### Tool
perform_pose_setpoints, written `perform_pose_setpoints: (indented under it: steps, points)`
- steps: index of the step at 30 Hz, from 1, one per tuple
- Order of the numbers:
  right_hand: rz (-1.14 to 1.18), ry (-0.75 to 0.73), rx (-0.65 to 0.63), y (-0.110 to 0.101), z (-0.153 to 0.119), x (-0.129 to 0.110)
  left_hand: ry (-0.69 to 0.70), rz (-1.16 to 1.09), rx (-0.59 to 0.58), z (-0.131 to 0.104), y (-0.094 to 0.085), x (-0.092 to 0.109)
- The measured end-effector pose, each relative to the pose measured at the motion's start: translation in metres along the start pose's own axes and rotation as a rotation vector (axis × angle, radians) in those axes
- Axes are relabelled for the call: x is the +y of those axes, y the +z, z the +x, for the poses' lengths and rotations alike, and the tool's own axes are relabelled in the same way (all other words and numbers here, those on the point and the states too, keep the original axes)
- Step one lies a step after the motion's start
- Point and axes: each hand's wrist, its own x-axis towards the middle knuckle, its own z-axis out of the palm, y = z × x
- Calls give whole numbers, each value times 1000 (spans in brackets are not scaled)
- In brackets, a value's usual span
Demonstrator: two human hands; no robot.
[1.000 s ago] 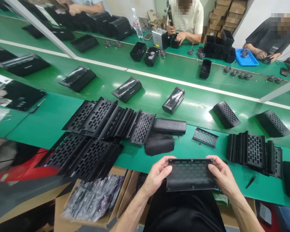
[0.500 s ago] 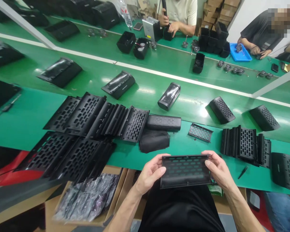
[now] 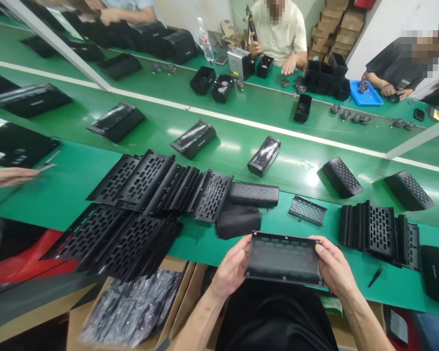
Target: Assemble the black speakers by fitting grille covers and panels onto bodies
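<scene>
A black slotted grille panel is held level above my lap, just off the near bench edge. My left hand grips its left end and my right hand its right end, fingers behind and thumbs at the edges. Its inner side, with small tabs along the rims, faces me; most slots look hazy grey. Beyond it lie a single small grille panel and two black rounded pieces, a slotted one and a plain one. A stack of grilles stands to the right.
Many grilles are piled at left. Black speaker housings sit along the green line. An open carton holds plastic-wrapped parts below the bench. A black tool lies at right. A co-worker's hand is at far left; others sit opposite.
The panel in my hands has tilted, and its slots show less clearly. My view has shifted left and up. A co-worker's hand has appeared at left; the person opposite has one hand off the box.
</scene>
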Motion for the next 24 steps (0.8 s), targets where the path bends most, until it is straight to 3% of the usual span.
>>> perform_pose_setpoints:
  steps: [4,10,15,18,21,24]
  points:
    - [99,7,-24,10,7,-1,60,-133,-19,8,-1,-11]
    - [122,-30,-68,23,15,9,103,-130,-75,28,9,-31]
    - [77,10,-241,23,30,3,138,-288,-91,41,-4,-39]
    - [-5,-3,-210,33,74,-26,169,-390,-77,45,-25,-37]
    - [-150,-34,52,63,151,-59,173,-475,-82,42,-42,-30]
    - [-240,11,148,101,236,-78,162,-548,-96,33,-45,-19]
